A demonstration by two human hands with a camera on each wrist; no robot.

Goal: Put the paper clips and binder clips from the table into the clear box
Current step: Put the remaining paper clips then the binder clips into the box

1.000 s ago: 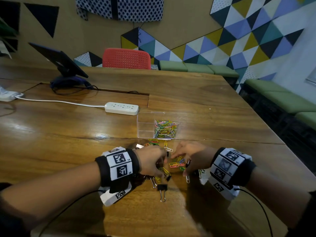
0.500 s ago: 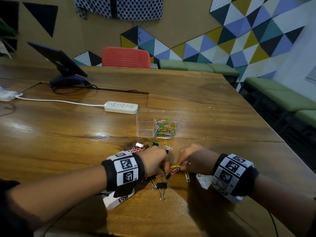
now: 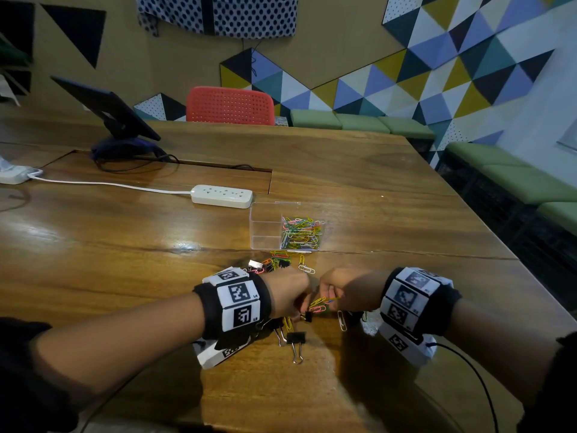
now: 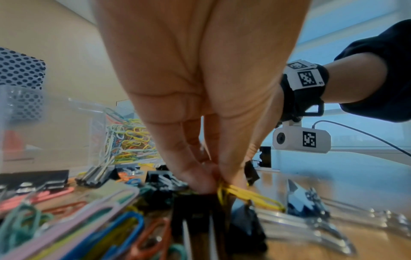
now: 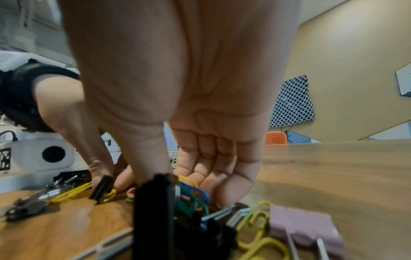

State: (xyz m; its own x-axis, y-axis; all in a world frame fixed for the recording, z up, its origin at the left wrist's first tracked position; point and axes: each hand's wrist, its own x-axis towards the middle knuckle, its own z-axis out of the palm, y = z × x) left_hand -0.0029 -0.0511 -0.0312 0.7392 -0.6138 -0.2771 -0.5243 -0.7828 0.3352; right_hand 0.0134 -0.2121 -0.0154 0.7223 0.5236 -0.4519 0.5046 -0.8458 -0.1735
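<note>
Fingers (image 4: 195,177) of the left hand (image 3: 288,295) pinched yellow paper clips (image 4: 249,195) at lower centre; the right hand (image 3: 346,292) curled around coloured clips (image 3: 320,304).

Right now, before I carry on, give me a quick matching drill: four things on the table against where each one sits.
Things:
1. clear box
2. power strip
3. black binder clip
4. left hand

Places:
A. nearest the person, between both wrists
B. behind the box, to its left
C. pinching a yellow paper clip
D. just beyond the loose clips

Pairs: 1-D, 2-B, 3-A, 4-C
</note>
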